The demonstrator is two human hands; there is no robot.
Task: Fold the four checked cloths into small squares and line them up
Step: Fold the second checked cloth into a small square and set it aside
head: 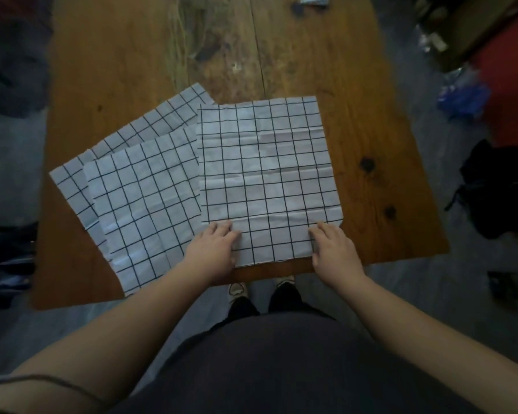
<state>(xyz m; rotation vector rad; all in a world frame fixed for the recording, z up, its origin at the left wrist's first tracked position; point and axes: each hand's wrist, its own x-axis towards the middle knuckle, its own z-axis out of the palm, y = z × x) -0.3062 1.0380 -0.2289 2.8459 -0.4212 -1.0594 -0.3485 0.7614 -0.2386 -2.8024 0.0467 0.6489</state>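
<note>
Step one, by the look of it: you're starting the first fold on the top white cotton cloth with the black grid check (266,177), which is lying flat and unfolded on the brown wooden table (371,130), its near edge just short of the table's front edge. Your left hand (213,249) is resting on the near-left corner, your right hand (334,249) on the near-right corner, fingers (323,230) pressing down on the fabric; whether you're actually pinching the hem or only pinning it flat, I cannot tell, since the thumbs are hidden. Cloth is showing old crease lines running across and down it, so it's probably going to fold back along those readily. Next move, as I read it: you're needing a firm pinch on both near corners, then lifting together and carrying the near edge to the far edge, keeping grid lines matched so the fold lands square. To the left, two more checked cloths are showing, a middle one (144,198) partly under the top cloth and a lower one (81,180) fanned out beneath it, both unfolded; a fourth isn't distinguishable here, possibly hidden in the stack. Nothing is folded or lined up yet, so the task is barely begun.
</note>
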